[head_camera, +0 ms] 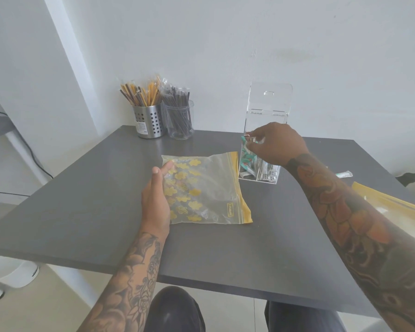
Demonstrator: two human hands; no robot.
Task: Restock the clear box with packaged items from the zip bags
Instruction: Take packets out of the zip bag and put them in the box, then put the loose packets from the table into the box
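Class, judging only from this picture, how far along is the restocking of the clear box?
Done: the clear box already holds teal and white packets in two compartments, and the patterned zip bag looks empty. In hand: the right hand holds packets at the box's open top; the left hand rests on the bag. Left: a second bag and a loose packet.

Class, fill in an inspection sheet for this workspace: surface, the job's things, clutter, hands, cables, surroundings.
Surface: dark grey table against a white wall.
Job's things: clear box, lid raised, teal and white packets in two compartments; flat zip bag with yellow flower print, looks empty; second zip bag at the right edge.
Clutter: perforated metal cup and clear cup of wrapped sticks; loose packet right of the box.
Hands: left hand rests flat on the bag; right hand pinches a packet above the box.
Cables: black cable at left.
Surroundings: white bin on the floor.
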